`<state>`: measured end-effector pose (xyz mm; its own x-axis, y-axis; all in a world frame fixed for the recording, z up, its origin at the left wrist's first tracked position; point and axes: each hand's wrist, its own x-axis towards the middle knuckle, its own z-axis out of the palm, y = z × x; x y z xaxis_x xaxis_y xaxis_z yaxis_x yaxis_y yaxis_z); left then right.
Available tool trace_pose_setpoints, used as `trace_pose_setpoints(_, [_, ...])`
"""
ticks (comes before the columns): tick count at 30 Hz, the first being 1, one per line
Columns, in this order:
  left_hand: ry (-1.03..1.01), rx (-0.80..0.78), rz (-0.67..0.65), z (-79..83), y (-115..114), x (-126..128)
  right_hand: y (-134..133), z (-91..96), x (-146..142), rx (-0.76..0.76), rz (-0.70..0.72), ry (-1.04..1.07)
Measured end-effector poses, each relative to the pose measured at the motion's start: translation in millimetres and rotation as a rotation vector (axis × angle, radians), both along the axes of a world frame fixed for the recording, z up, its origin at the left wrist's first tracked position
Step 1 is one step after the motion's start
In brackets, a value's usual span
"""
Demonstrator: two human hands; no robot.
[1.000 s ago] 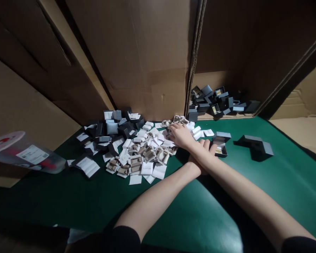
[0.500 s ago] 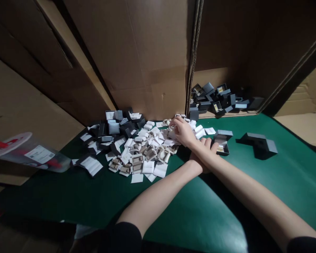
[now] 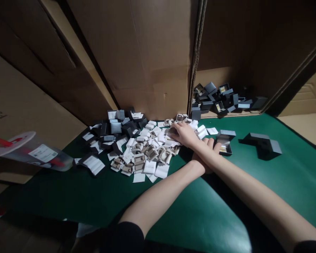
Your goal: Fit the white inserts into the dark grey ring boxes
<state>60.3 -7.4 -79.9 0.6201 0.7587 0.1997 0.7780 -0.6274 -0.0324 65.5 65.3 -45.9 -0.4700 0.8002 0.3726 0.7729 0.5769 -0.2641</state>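
Note:
My forearms cross, the right lying over the left. My right hand (image 3: pixel 184 134) is down at the back right of a heap of folded white card inserts (image 3: pixel 152 142), its thumb and fingers around one insert (image 3: pixel 173 130). My left hand (image 3: pixel 208 144) is partly hidden behind my right forearm. Its visible fingers are apart, beside the left edge of a small dark hinged box (image 3: pixel 225 150). That box stands with its lid up and something pale and yellowish inside. I cannot see my left thumb clearly.
Dark boxes (image 3: pixel 116 127) and liners are heaped left of the inserts. Similar boxes (image 3: pixel 221 96) fill part of a large carton (image 3: pixel 231 73). Another dark box (image 3: pixel 264 142) lies right on the green table (image 3: pixel 292 172). A lidded plastic cup (image 3: pixel 34 153) leans far left.
My right hand has dropped lower onto the white inserts, its fingers now reaching in among them. My left hand keeps its place by the box. The view has shifted slightly.

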Motion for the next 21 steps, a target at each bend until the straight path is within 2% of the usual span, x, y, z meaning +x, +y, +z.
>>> trace_pose_setpoints(6, [-0.023, 0.018, -0.008, -2.6, 1.0, 0.4, 1.8, -1.0, -1.3, 0.048, 0.049, 0.086])
trace_pose_setpoints(10, [-0.016, 0.033, -0.007, -0.5, 0.2, 0.5, 1.7, -0.8, -3.3, 0.073, 0.154, 0.164])
trace_pose_setpoints(15, [-0.024, 0.060, -0.014, -0.3, 0.0, 0.9, -0.8, 1.3, -4.3, 0.019, 0.273, 0.328])
trace_pose_setpoints(18, [-0.044, 0.094, -0.013, -1.9, -0.2, 1.2, -4.3, 4.7, -3.8, -0.014, 0.279, 0.414])
trace_pose_setpoints(21, [-0.052, 0.110, -0.009, -2.5, -0.5, 1.6, -6.1, 6.7, -2.7, -0.016, 0.195, 0.429])
